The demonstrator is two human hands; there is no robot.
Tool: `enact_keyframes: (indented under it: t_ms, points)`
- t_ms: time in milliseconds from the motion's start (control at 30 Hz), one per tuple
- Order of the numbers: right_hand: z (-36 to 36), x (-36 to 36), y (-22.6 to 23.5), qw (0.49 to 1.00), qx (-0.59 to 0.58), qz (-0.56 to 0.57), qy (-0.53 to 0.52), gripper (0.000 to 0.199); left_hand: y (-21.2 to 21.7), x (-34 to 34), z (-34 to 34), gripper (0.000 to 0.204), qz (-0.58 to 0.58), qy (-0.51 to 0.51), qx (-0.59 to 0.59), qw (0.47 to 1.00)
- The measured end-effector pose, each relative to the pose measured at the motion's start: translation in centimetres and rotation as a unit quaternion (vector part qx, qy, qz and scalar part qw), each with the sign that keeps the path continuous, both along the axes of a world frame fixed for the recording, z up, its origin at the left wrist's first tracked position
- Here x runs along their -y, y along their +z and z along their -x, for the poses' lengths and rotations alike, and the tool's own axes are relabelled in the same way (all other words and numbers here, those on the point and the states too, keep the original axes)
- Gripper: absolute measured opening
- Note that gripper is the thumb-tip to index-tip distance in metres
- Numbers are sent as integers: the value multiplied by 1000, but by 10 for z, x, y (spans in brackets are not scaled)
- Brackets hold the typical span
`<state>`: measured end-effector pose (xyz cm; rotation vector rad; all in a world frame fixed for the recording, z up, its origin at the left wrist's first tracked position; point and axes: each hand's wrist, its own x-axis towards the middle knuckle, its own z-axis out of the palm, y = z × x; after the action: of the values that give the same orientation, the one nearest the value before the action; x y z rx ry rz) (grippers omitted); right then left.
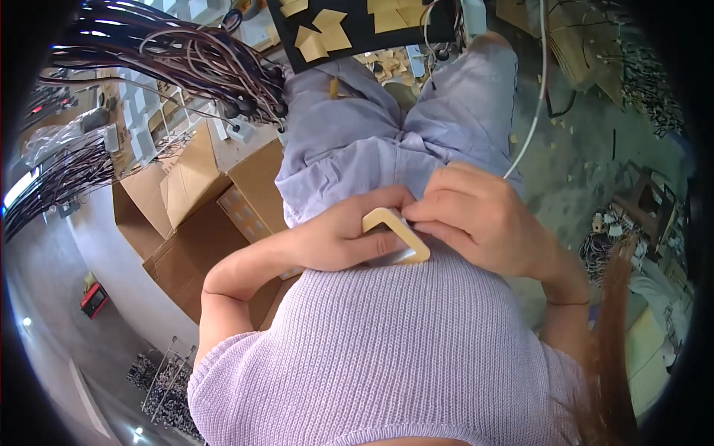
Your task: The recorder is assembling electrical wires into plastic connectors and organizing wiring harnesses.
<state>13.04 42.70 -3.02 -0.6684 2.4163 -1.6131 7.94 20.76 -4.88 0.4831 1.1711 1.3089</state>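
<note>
Close against my sweater, my left hand [335, 234] holds a small angular piece with a pale yellow border [416, 253] and a shiny greyish middle. The thumb lies across its face, and the other fingers are largely hidden behind it. My right hand [476, 215] is closed in a pinch at the piece's upper right edge, its fingertips meeting those of my left hand. What the pinch holds is too small to make out. A white cable [537, 104] comes down from the top and ends from sight at the back of my right hand.
Dark and brown wire bundles [201, 56] hang at the far left. An open cardboard box [197, 245] stands left of my lap. Beyond my knees is a black surface [357, 41] with yellow paper pieces. More wire heaps [610, 245] lie on the floor at right.
</note>
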Motion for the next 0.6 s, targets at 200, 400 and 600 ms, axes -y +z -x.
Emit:
enact_keyframes:
  t_ms: [200,400,600]
  points:
    - [-6,9,-8,998,14,-15,-56,11,-6,3,-15,35,-17,63,1,998]
    - [-7,9,-4,998,22,-28,-43,10,-4,0,-23,35,-28,62,-6,998]
    - [-9,9,-3,997,21,-46,-54,12,-6,3,-20,29,10,86,43,995]
